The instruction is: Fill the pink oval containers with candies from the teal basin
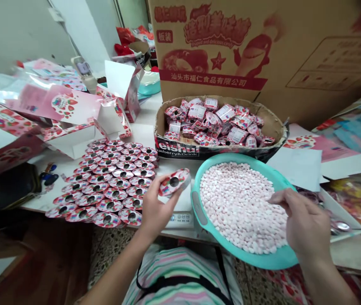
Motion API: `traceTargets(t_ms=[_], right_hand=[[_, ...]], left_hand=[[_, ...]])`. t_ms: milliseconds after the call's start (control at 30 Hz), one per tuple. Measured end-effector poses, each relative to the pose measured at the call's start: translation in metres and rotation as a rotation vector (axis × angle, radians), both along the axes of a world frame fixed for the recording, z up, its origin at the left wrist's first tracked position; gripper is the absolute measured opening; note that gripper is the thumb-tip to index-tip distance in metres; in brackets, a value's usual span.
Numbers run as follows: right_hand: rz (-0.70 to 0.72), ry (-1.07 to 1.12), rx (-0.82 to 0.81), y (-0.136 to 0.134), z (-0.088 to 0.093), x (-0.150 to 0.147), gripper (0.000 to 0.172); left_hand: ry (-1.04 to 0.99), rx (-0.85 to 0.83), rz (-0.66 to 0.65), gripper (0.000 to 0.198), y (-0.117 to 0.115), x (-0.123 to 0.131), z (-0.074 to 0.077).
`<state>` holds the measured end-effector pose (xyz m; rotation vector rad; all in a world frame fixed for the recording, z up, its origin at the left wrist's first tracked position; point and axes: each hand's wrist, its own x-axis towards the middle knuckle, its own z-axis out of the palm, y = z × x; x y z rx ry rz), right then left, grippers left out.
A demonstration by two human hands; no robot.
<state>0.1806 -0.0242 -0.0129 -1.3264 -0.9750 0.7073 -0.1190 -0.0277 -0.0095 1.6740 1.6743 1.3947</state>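
Note:
My left hand (156, 207) grips a small oval strawberry-print candy tin (174, 182) by its sides, with the dark round hole in its top facing up. Below it sits a white digital scale (182, 219), partly covered by the hand. My right hand (307, 222) is over the right side of a teal basin (203, 169) full of small pale pink candies (240, 203). Its fingers are pinched together, and whatever they may hold is hidden. Left of my left hand stand close rows of matching oval tins (109, 192), their holes upward.
A cut-down carton (177, 150) heaped with more tins stands behind the basin, against a large brown cardboard box (279, 55). Open strawberry-print boxes (72, 140) and a black pouch (18, 184) lie at left. A white tray (350, 218) with round metal pieces is at right.

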Motion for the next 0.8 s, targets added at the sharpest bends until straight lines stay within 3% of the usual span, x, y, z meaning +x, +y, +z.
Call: traceTargets(t_ms=[100,233,500,667,800], right_hand=[[-0.052,-0.062,-0.135,-0.011,-0.019,0.005,0.031],[-0.087,-0.132,-0.257,-0.019,-0.022,0.004,0.033],[0.099,-0.320,-0.309,-0.022,-0.033,0.009,0.027],[0.178,-0.409,-0.316,-0.021,-0.040,0.012,0.025],[0.210,-0.485,-0.307,-0.020,-0.042,0.011,0.025]], left_hand=[[0.137,-0.048,0.046,0.037,0.007,-0.021,-0.017],[0.217,-0.098,-0.013,0.034,0.014,-0.024,-0.039],[0.218,-0.186,-0.043,0.034,0.022,-0.021,-0.066],[0.161,-0.217,-0.052,0.070,0.018,-0.028,-0.057],[0.106,-0.156,0.041,0.058,0.004,-0.035,-0.038]])
